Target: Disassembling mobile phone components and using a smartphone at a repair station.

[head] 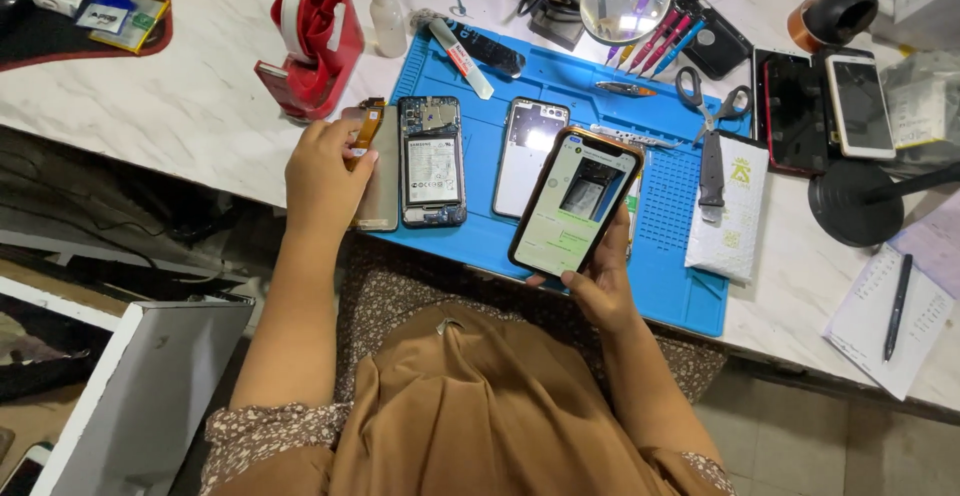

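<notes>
My right hand (600, 281) holds a lit phone (575, 201) in an orange-rimmed case above the blue work mat (680, 286); its screen shows a chat with a picture. My left hand (322, 178) rests on a grey phone panel (382, 181) at the mat's left edge and pinches its orange flex ribbon (369, 123). Beside it lies an opened phone (431, 161) with its battery and board exposed. A third phone (529, 151) lies face up under glare, partly hidden by the held phone.
A red tape dispenser (312, 41) and a small bottle (387, 18) stand left of the mat. Scissors (712, 104), tweezers, screwdrivers (655, 41) and a magnifier (624, 1) lie at the back. Two phones (825, 108), a black lamp base (855, 204), a notepad with pen (890, 316) sit at right.
</notes>
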